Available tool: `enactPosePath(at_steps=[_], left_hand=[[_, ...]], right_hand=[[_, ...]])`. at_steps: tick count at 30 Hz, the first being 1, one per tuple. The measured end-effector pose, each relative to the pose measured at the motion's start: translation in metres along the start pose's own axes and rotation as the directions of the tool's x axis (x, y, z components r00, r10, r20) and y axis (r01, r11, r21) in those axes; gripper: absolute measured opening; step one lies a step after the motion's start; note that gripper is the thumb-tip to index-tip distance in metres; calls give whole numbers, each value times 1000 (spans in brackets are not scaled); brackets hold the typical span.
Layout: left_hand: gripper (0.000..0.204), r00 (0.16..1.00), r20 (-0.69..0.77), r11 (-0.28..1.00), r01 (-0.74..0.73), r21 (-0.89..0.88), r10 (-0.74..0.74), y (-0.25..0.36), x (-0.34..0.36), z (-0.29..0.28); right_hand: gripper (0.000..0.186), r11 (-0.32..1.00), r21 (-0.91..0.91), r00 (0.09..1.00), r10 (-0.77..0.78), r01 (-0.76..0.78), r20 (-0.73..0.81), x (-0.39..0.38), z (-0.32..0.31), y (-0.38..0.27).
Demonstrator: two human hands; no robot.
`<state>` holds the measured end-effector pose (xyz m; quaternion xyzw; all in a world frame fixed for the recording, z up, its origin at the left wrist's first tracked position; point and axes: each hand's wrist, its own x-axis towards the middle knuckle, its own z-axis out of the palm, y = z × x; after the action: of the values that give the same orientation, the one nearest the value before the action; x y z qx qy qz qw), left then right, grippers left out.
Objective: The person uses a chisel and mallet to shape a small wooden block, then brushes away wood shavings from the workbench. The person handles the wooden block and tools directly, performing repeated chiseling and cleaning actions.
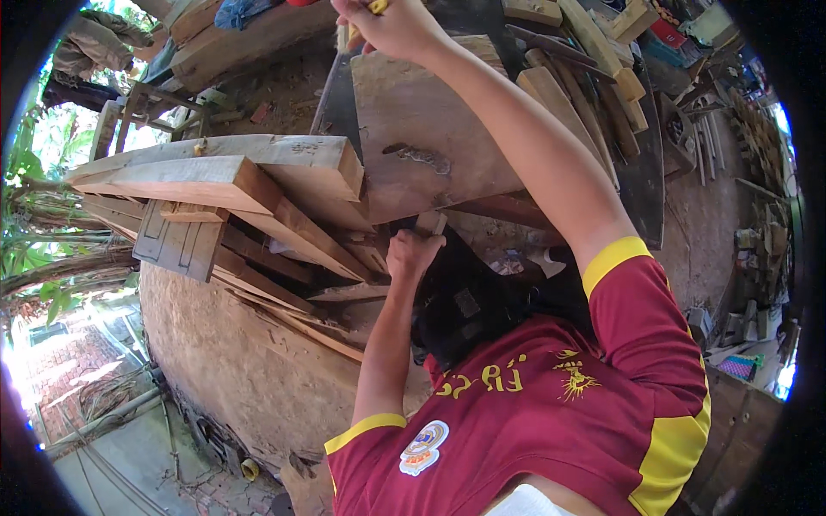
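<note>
A wide, flat wooden board [430,112] with a dark, knotty hollow lies on a dark bench in front of me. At the board's near edge, my left hand [411,254] is closed around a small pale wooden piece [431,223]; its fingers partly hide this piece. My right hand [400,30] reaches over the board's far edge, at the top of the view. Its fingers are curled on a yellow object [378,6], cut off by the picture's edge, so its kind does not show.
Thick squared timbers [215,176] are stacked to the left, with a small grey panel [179,239] leaning at their near side. More wooden lengths [564,103] lie on the bench at the right. A bare earthen floor [232,327] spreads below the timbers.
</note>
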<state>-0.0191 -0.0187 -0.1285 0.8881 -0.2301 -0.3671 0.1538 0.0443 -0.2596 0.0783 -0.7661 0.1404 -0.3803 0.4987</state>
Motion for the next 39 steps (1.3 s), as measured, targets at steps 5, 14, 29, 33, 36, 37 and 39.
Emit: enactPosePath(at_steps=[5,14,29,33,36,37,39], left_hand=[[67,999,-45,998,16,-65,-19,-2,-10,-9],[67,999,17,995,32,-94,-30,-8,-6,-14],[62,1000,7,991,7,-133,-6,-21,6,0],[64,999,35,995,0,-103,4,-17,6,-2],[65,999,4,997,40,-60,-40,-10,2,-4],[65,999,-8,998,44,-50,-45,-8,1,-2],[66,999,-26,997,44,-66,-46,-26,14,7]], right_hand=[[64,903,-388,983,-165,183,79,15,38,-3],[63,993,-97,991,77,-67,112,40,65,15],[72,966,-97,970,242,-241,4,19,40,-19],[62,974,-137,981,187,-179,46,15,39,-2],[39,964,-178,979,-204,199,-9,5,45,17],[37,754,-326,794,-608,570,-18,6,43,28],[34,922,-155,933,-341,356,117,-11,40,14]])
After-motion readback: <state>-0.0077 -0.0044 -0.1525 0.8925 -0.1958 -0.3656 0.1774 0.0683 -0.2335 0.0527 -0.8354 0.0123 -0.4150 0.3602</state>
